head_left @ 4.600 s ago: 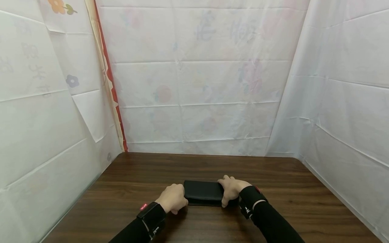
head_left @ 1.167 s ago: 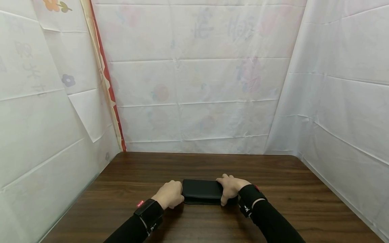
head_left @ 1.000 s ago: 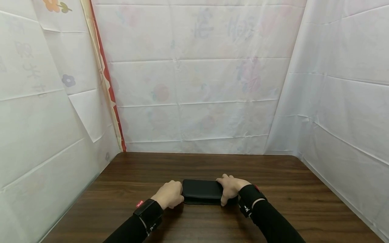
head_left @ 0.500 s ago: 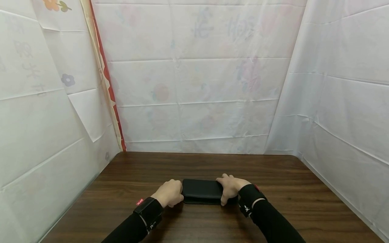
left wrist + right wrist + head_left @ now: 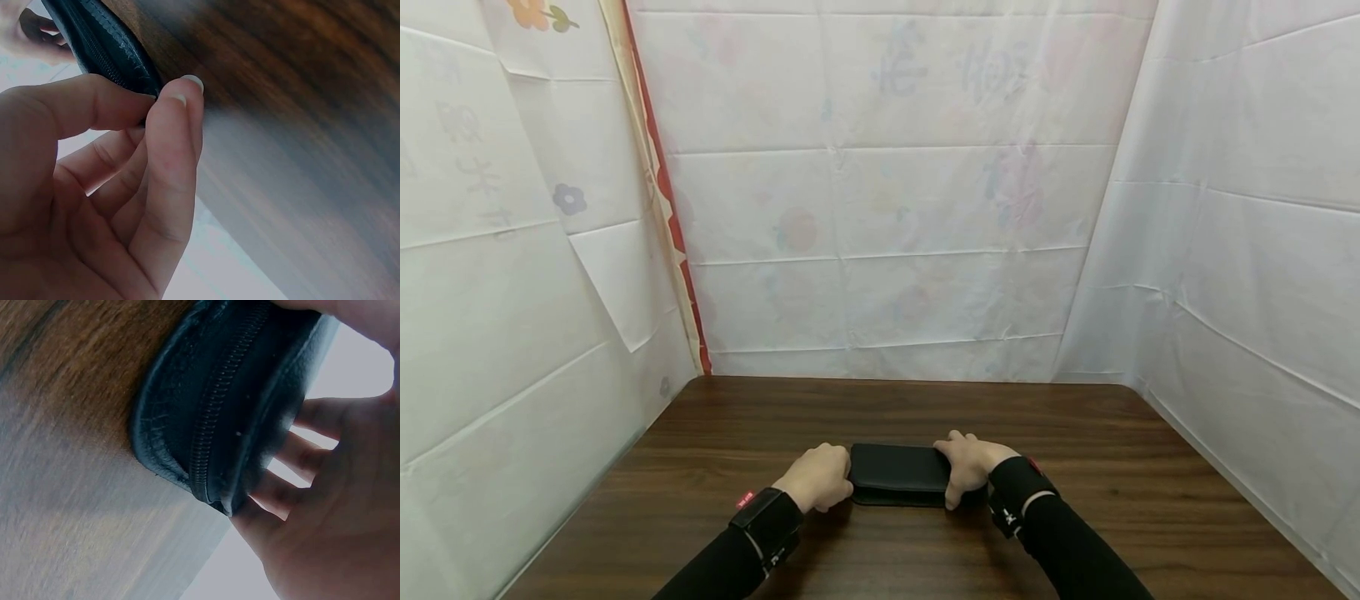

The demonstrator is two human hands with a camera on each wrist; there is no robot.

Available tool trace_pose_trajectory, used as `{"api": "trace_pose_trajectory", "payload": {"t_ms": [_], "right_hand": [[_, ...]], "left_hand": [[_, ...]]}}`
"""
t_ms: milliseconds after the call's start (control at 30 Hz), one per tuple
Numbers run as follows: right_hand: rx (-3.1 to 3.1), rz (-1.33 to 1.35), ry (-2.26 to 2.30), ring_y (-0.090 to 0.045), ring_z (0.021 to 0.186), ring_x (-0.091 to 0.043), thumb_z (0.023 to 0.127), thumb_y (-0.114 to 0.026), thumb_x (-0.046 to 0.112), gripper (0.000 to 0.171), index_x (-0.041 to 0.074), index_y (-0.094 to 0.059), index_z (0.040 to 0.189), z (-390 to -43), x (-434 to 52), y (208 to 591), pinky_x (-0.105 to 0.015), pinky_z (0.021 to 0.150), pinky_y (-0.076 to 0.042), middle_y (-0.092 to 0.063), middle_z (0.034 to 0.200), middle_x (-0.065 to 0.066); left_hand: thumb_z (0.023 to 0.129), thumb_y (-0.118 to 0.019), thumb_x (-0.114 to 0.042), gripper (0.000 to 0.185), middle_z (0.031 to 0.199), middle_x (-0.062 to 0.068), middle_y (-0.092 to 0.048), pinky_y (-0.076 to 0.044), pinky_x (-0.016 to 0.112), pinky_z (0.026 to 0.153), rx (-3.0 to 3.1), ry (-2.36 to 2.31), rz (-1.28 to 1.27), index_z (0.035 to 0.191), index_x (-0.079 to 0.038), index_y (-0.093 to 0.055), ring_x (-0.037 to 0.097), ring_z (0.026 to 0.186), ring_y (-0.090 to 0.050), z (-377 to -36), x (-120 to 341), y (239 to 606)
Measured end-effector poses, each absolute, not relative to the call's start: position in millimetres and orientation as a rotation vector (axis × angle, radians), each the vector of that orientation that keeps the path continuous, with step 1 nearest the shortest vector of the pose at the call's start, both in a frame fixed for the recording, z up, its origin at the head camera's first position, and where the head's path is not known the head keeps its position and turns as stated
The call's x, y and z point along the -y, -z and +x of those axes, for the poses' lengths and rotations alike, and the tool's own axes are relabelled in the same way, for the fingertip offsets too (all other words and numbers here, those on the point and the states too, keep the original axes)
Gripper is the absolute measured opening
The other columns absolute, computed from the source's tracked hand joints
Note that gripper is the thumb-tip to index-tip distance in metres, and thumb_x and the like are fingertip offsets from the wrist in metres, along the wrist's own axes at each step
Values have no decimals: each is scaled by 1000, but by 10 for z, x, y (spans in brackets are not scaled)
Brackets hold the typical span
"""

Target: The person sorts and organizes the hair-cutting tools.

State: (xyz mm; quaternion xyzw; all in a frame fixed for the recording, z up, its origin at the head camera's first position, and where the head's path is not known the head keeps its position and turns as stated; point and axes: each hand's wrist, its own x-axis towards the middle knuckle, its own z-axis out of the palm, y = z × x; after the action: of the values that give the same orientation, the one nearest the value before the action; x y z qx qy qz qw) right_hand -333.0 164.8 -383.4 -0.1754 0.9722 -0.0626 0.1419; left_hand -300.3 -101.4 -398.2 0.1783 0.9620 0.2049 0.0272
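A black leather zip wallet (image 5: 898,468) lies flat on the wooden table, its long side across the head view. My left hand (image 5: 818,479) is at its left end. In the left wrist view the thumb (image 5: 103,103) and curled fingertips pinch at the wallet's corner, where the zipper (image 5: 97,50) runs in; whether they hold a zipper pull is hidden. My right hand (image 5: 970,465) grips the right end, thumb at the near side and fingers over the top. The right wrist view shows zipper teeth (image 5: 209,419) curving round that end, looking meshed.
The dark wood table (image 5: 880,408) reaches back to a white hanging sheet (image 5: 880,250). White sheets also close in the left and right sides (image 5: 1262,292). Black wrist straps (image 5: 767,533) sit over both black sleeves.
Since the oldest frame my left hand has shifted slightly left and back at the wallet's left end. The right hand keeps its grip. Over the last second almost nothing has moved.
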Motion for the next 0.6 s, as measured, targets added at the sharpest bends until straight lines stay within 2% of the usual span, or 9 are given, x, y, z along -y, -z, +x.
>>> {"api": "trace_pose_trajectory", "payload": {"t_ms": [300, 600], "right_hand": [[-2809, -508, 175, -48, 121, -33, 74, -92, 25, 89, 9, -48, 150, -3332, -1652, 3840, -51, 96, -45, -48, 132, -9], [-2812, -511, 181, -48, 119, -32, 74, -92, 24, 88, 10, -49, 149, -3335, -1649, 3845, -50, 94, -45, -49, 132, -9]], "left_hand": [[87, -69, -2, 17, 62, 3, -56, -43, 27, 46, -2961, -645, 565, 73, -7, -61, 13, 46, -55, -3007, 1020, 3994], [88, -69, -2, 13, 65, 3, -56, -45, 27, 47, -2957, -640, 561, 77, -5, -63, 13, 47, -56, -3005, 1022, 3984]]}}
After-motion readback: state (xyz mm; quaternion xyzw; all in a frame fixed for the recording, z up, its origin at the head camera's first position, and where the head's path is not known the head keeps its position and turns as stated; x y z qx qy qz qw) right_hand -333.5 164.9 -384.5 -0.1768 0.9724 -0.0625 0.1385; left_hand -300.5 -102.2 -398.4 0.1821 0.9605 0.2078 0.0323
